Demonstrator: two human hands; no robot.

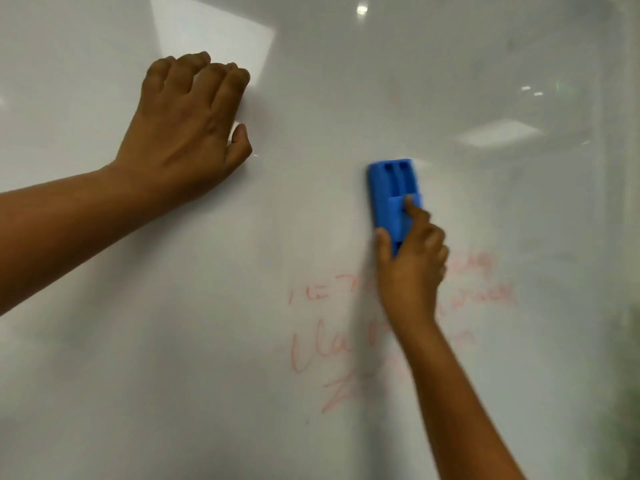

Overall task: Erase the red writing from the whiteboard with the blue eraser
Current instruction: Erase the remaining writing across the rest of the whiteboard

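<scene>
The glossy whiteboard (138,375) fills the whole view. Faint red writing (311,351) in several lines sits at the lower middle, partly smeared and partly hidden behind my right forearm. My right hand (410,268) grips the blue eraser (391,192) by its lower end, index finger stretched along its back, and presses it flat on the board just above the writing. My left hand (187,126) rests against the board at the upper left with its fingers curled under, holding nothing.
Ceiling lights and room fittings reflect in the board at the top and right (498,133). A blurred greenish shape (623,393) shows at the right edge.
</scene>
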